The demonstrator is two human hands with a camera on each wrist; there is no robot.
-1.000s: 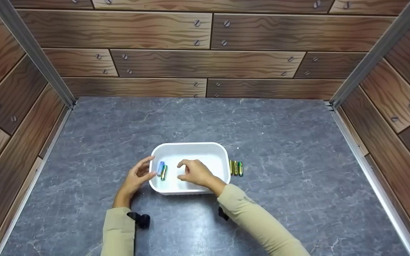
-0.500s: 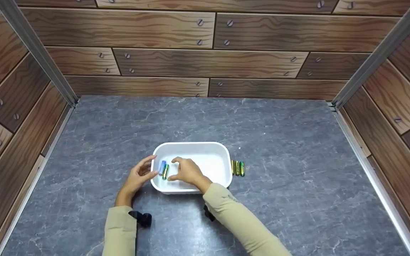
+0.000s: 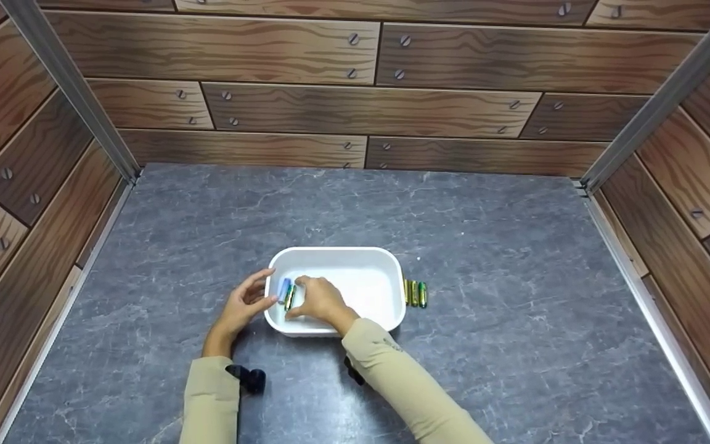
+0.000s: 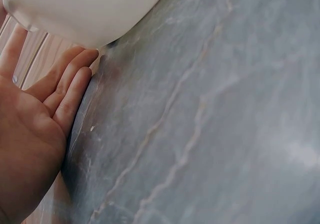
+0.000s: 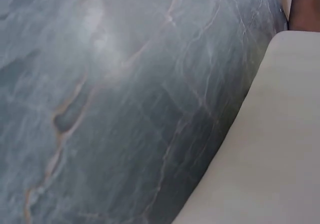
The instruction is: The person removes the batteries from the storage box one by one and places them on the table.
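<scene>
Now down inside the white tub (image 3: 364,287) with the right hand (image 3: 323,300), grip spread wide, bracketing the green battery (image 3: 290,298) near its two ends; cannot tell whether touching. Right beside that one, toward the tub's left edge, spotting the blue battery (image 3: 285,290), lying at a slant. Over to the left hand (image 3: 241,308), also wide in the grip, fingers and thumb at the tub's left edge. Past the right edge, finding three gold-green batteries (image 3: 415,293) lined up on the desk (image 3: 503,246), well apart from its right edge.
</scene>
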